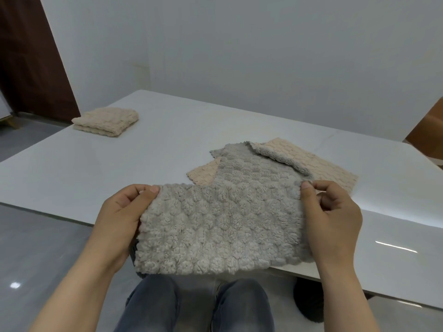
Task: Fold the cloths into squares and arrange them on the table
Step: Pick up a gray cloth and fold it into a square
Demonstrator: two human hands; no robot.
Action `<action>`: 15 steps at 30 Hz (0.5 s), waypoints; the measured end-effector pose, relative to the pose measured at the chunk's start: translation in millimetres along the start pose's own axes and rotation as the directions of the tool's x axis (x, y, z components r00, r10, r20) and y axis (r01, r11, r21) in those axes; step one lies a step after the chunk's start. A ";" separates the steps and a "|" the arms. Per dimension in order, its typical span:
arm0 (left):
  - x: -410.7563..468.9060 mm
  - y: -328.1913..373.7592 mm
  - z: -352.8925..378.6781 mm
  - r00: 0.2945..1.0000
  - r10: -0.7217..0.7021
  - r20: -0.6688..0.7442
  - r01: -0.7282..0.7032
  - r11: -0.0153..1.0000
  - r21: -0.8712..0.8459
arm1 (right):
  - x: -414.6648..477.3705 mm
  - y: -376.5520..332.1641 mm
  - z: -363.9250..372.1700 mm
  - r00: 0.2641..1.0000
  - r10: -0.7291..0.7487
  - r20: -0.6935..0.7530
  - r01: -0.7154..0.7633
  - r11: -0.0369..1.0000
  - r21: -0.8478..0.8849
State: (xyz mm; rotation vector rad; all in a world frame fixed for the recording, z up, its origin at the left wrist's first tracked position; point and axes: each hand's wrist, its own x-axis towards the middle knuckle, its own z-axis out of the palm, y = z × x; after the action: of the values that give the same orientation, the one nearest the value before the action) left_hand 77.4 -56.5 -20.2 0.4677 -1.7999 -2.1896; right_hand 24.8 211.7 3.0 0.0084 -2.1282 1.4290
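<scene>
item: grey cloth [215, 226], held over near table [119, 164] edge | left hand [119, 224], right hand [333, 216]: thumbs and fingers pinch top corners | advice: match corners, keep edges level, crease flat | folded beige cloth [106, 121] far left

Home rm, white table [119, 176], tile floor [48, 248]

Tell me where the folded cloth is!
In the head view, the folded beige fluffy cloth sits at the far left corner of the white table, apart from the flat grey fluffy cloth at right.
</scene>
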 end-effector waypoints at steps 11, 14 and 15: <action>-28.0 39.0 27.3 0.980 0.076 0.182 -0.066 0.996 -0.062 | -16.5 -53.1 -0.1 0.959 -0.016 0.281 -0.045 0.977 0.208; -37.7 43.6 37.5 0.968 0.107 0.229 -0.093 0.993 -0.068 | -26.2 -63.5 4.6 0.916 -0.020 0.402 -0.090 0.963 0.254; -41.0 45.7 40.6 0.964 0.115 0.240 -0.102 0.993 -0.065 | -29.0 -65.7 6.5 0.902 -0.026 0.430 -0.099 0.959 0.265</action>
State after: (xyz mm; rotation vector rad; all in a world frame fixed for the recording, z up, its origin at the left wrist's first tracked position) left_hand 98.2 -12.5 35.0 0.0879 -1.8322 -2.2930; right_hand 66.5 169.4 43.8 0.4345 -2.2454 1.8828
